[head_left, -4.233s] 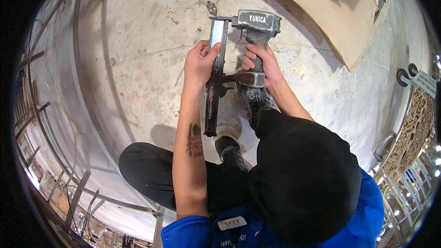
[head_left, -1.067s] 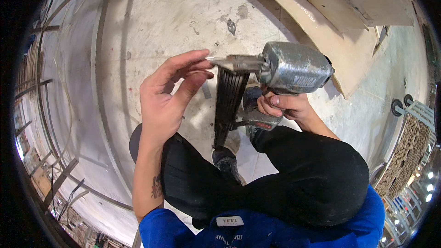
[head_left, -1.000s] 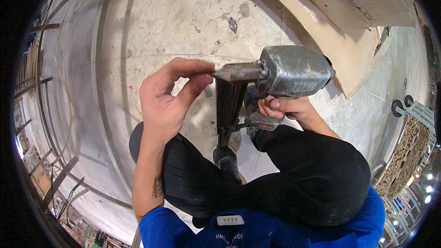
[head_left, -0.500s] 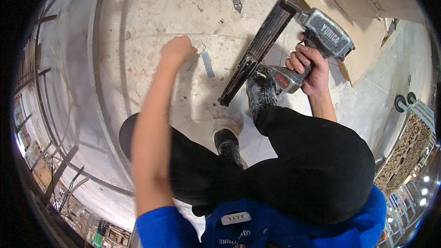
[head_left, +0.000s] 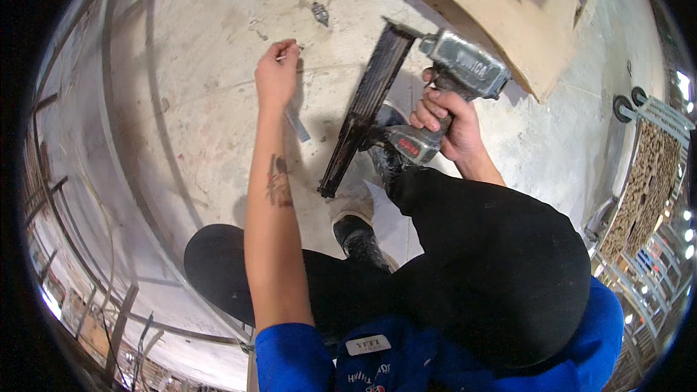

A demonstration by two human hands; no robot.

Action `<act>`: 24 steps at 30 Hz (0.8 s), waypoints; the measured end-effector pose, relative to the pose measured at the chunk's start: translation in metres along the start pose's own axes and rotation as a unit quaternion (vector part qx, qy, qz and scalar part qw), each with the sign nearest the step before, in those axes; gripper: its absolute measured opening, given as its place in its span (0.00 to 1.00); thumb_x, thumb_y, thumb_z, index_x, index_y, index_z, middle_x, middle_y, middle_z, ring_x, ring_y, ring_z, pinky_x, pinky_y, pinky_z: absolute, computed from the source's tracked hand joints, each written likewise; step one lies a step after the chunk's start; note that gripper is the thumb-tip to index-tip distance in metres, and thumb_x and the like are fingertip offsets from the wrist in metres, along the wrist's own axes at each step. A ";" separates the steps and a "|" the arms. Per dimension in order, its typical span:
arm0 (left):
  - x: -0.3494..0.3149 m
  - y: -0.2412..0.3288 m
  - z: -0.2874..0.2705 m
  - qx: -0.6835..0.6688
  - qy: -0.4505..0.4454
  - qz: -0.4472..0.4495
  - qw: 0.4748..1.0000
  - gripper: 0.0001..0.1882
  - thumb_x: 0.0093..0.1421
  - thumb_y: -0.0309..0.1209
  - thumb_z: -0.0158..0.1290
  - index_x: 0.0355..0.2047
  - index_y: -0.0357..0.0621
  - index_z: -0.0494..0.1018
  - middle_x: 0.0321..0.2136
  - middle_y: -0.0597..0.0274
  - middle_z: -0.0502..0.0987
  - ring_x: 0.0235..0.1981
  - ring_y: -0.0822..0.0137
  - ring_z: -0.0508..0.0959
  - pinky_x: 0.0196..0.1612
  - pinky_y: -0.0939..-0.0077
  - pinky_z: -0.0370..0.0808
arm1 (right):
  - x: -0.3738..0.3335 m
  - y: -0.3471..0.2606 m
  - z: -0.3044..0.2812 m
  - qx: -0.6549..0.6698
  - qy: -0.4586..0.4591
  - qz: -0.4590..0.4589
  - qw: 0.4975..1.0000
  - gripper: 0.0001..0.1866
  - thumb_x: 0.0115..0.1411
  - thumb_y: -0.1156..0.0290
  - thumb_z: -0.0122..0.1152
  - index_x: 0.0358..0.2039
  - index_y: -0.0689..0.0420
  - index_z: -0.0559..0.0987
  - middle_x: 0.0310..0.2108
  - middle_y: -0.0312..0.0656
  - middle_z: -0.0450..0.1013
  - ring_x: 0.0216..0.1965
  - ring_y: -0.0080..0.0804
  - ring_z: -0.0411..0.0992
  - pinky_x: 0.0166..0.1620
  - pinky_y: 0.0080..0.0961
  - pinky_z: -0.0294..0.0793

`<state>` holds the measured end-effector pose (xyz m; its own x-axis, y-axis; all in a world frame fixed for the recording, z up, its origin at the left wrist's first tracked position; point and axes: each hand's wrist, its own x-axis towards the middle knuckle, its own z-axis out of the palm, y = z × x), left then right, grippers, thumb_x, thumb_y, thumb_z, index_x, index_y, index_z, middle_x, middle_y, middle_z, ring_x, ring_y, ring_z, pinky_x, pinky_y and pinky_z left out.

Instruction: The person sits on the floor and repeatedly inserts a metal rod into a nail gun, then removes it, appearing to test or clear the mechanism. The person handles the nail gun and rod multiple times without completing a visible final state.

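Note:
My right hand (head_left: 454, 127) is wrapped round the grip of a worn black and grey pneumatic nail gun (head_left: 472, 65). Its long ribbed magazine (head_left: 370, 91) slants down to the left, and the tool's lower end meets my raised knee and shoe. Over the floor, left of the magazine, my left hand (head_left: 276, 80) is closed on a thin bent metal rod, which looks like a hex key (head_left: 282, 57); most of it is hidden by the fingers. Just beside that wrist, a flat grey strip of fasteners (head_left: 298, 128) lies on the concrete.
A small dark metal part (head_left: 320, 14) lies on the floor ahead. Brown cardboard sheets (head_left: 508, 22) stand at the upper right. A wheeled rack (head_left: 646, 181) with stacked brown material is at far right, and a metal frame rail (head_left: 120, 131) runs along the left.
My left hand has moved forward, and the bent rod now shows mostly inside its fingers. The view has shifted; the nail gun stays in my right hand.

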<state>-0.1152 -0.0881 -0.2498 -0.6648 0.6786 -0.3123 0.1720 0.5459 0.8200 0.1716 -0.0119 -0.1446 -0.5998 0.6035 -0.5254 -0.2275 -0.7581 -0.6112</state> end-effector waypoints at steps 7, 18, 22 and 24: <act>-0.033 0.117 -0.023 -0.262 -0.225 0.083 0.935 0.16 0.66 0.35 0.59 0.49 0.37 0.80 0.38 0.60 0.83 0.38 0.71 0.80 0.47 0.76 0.75 | -0.006 -0.010 -0.011 -0.065 -0.054 -0.013 0.996 0.18 0.60 0.76 0.58 0.49 0.67 0.71 0.19 0.31 0.62 0.19 0.22 0.62 0.31 0.26 0.64; -0.055 0.165 -0.068 -0.193 -0.250 0.066 0.947 0.08 0.63 0.26 0.61 0.40 0.33 0.80 0.32 0.65 0.81 0.35 0.75 0.77 0.44 0.80 0.74 | -0.013 -0.017 -0.023 -0.431 -0.083 -0.089 0.894 0.17 0.57 0.69 0.70 0.46 0.60 0.82 0.41 0.44 0.80 0.41 0.37 0.77 0.47 0.35 0.76; -0.065 0.184 -0.078 -0.111 -0.241 0.084 0.961 0.08 0.63 0.26 0.61 0.39 0.32 0.80 0.31 0.65 0.81 0.35 0.75 0.77 0.44 0.80 0.73 | -0.019 -0.020 -0.017 -0.665 -0.075 -0.185 0.720 0.15 0.56 0.70 0.69 0.44 0.61 0.83 0.41 0.48 0.81 0.41 0.41 0.78 0.46 0.34 0.78; -0.071 0.190 -0.085 -0.105 -0.234 0.089 0.962 0.08 0.63 0.26 0.61 0.39 0.32 0.80 0.32 0.65 0.81 0.35 0.75 0.77 0.44 0.80 0.73 | -0.020 -0.024 -0.007 -0.750 -0.072 -0.257 0.605 0.14 0.55 0.71 0.70 0.42 0.62 0.83 0.40 0.48 0.81 0.40 0.41 0.79 0.43 0.34 0.79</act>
<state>-0.0973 -0.0739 -0.0312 -0.2288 0.9262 -0.2996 0.0693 0.3225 0.9440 0.1946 -0.0039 -0.1242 -0.8305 0.5550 -0.0476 0.4762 0.6631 -0.5776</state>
